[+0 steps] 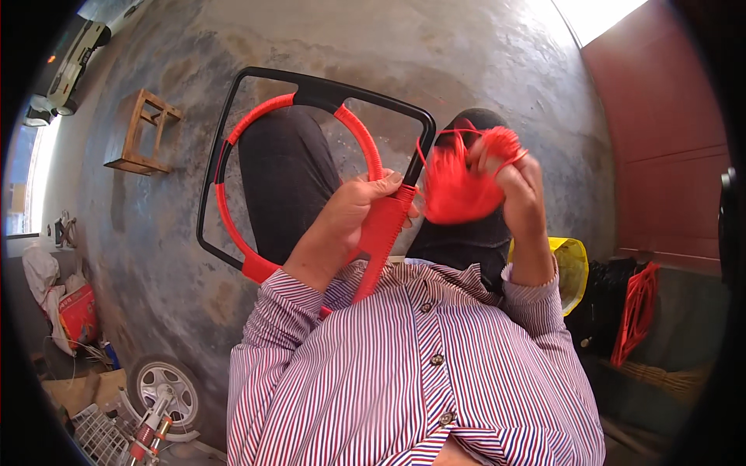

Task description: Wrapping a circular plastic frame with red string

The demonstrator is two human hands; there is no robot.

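A black frame (317, 95) with a round ring inside it rests over my thighs. Red cord is wound tightly around much of the ring, and a wide band of red cord wrapping (382, 233) covers the frame's near right side. My left hand (350, 208) grips this wrapped side, thumb on top and fingers curled behind. To the right of the frame, my right hand (514, 177) is closed on a loose bundle of red cord (462, 186), smeared by motion. A thin strand loops from the bundle toward the frame's right bar.
A small wooden stool (159, 132) lies on the grey floor at left. A spoked wheel (167, 388) and a white rack (101, 435) are at lower left. Beside my right elbow are a yellow container (573, 272) and a red cord hank (637, 311). A red door (660, 116) stands far right.
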